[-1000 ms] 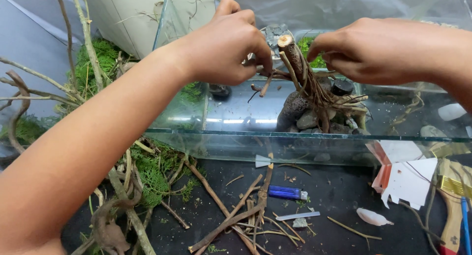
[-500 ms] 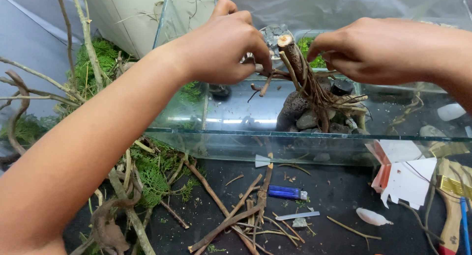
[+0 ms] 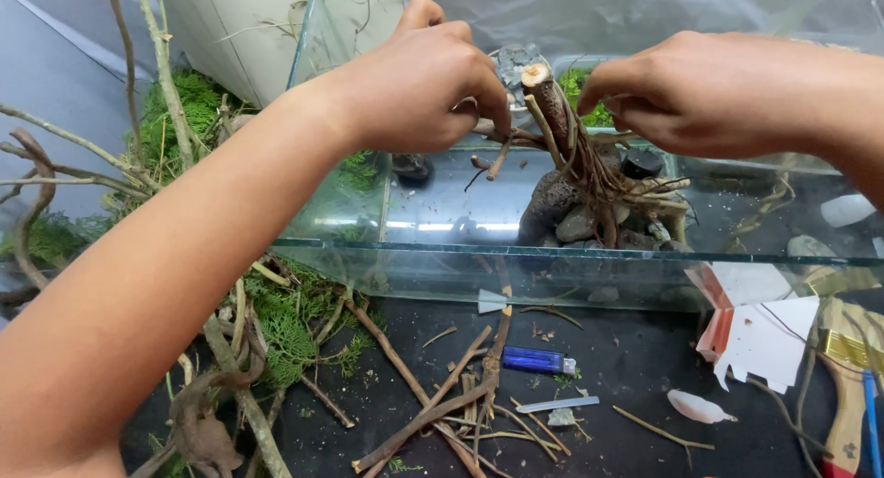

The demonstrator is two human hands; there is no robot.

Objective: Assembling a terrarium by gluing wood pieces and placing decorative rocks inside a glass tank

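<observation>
A thin brown twig (image 3: 493,139) is pinched in the left hand (image 3: 424,87), lying left of the upright cut-topped driftwood stump (image 3: 557,119) inside the glass tank (image 3: 589,257), whose far-right roots are gripped by the right hand (image 3: 709,91).

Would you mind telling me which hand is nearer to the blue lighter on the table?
Left. The left hand is up and left of the blue lighter; the right hand is farther, up and right, above the glass tank.

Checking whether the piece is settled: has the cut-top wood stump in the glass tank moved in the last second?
No. The wood stump sits at the same spot against the glass tank's front rim.
</observation>
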